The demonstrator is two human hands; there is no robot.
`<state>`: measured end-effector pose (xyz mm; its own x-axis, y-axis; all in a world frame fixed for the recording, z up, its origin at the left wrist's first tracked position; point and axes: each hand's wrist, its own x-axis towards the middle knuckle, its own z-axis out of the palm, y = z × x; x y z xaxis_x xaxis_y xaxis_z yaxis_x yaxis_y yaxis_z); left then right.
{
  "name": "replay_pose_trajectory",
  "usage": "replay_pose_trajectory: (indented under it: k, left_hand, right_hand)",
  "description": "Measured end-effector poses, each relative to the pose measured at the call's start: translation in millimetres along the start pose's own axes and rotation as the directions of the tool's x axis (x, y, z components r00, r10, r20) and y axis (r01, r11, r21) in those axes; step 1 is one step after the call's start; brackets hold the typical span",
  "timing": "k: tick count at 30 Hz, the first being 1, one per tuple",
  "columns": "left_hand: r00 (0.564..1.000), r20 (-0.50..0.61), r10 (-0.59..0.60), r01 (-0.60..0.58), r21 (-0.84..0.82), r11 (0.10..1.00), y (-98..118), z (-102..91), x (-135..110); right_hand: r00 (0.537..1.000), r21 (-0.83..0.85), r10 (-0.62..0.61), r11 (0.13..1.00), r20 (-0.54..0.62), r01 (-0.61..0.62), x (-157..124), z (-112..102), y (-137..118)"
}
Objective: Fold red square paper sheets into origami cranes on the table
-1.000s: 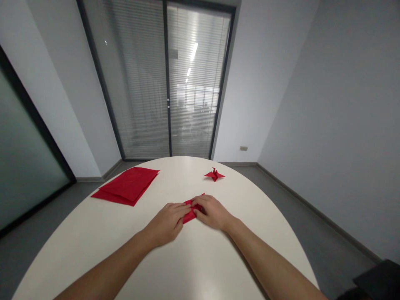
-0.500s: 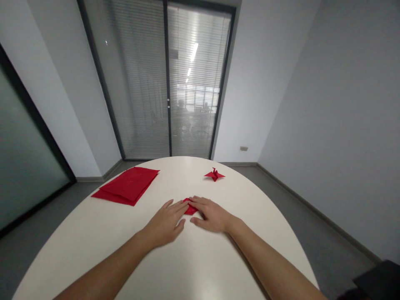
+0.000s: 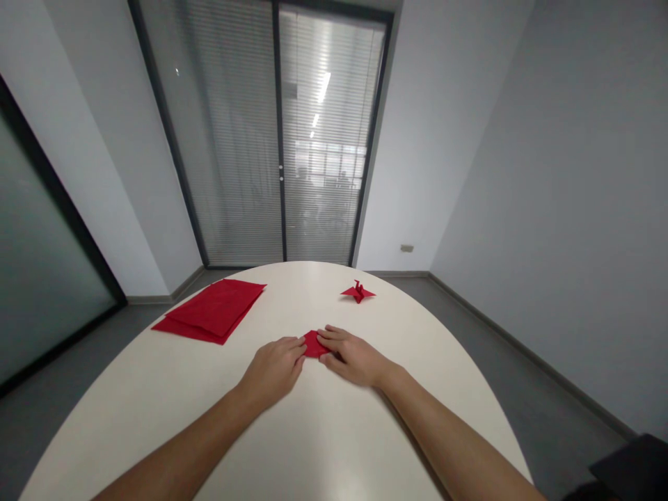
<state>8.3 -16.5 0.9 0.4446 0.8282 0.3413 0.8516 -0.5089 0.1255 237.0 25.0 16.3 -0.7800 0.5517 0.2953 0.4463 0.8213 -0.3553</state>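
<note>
Between my hands lies a small piece of folded red paper, nearly flat on the table, its ends partly hidden by my fingers. At its left end, my left hand is closed, the thumb and fingertips pinching the edge. My right hand grips the right end, with fingers over the top and the thumb at the near edge. Beyond them stands a red origami crane with its wings spread, touched by neither hand.
A few large red paper sheets overlap at the left edge of the round white table. Glass panels with blinds stand behind the table. At the lower right corner is a dark object, cut off by the frame.
My left hand has drawn back slightly left, and its spread fingers have closed on the paper's left edge. More of the paper shows. My right thumb has moved up to the paper.
</note>
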Motion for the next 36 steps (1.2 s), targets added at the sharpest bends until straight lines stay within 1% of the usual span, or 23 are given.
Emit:
replay_pose_trajectory:
  k: [5,11,16,20,23,29,33,36]
  left_hand:
    - [0.999,-0.034,0.028,-0.029,-0.030,0.999,0.5,-4.8,1.0]
    - [0.999,-0.029,-0.019,0.017,-0.079,0.997,2.1,-7.1,1.7]
    - [0.996,-0.001,-0.092,0.091,-0.049,0.995,3.1,-8.3,1.2]
    - [0.992,-0.014,-0.125,0.124,-0.067,0.990,4.1,-9.4,0.3]
    - [0.989,-0.018,-0.144,0.142,-0.078,0.987,4.8,-10.4,-0.2]
    - [0.990,-0.009,-0.140,0.139,-0.077,0.987,4.9,-11.2,0.4]
    - [0.994,0.003,-0.107,0.107,-0.085,0.991,3.2,-9.1,1.8]
    - [0.997,0.023,-0.074,0.075,-0.074,0.994,1.9,-7.6,2.3]
  right_hand:
    - [1.000,-0.034,-0.014,0.999,-0.013,0.014,0.7,-0.6,-0.3]
    - [0.996,-0.063,-0.011,0.998,-0.084,0.006,3.3,0.0,-4.9]
    - [0.991,-0.094,0.056,0.993,-0.125,-0.068,3.6,1.8,-3.6]
    - [0.975,-0.035,0.143,0.988,-0.168,-0.151,2.9,4.5,-1.0]
    - [0.966,-0.023,0.193,0.980,-0.173,-0.199,2.7,5.5,-0.8]
    - [0.963,-0.044,0.215,0.973,-0.163,-0.225,2.7,6.4,-0.1]
    - [0.959,-0.047,0.230,0.969,-0.168,-0.241,2.9,8.2,3.4]
    - [0.962,-0.075,0.207,0.972,-0.175,-0.223,2.8,8.6,5.0]
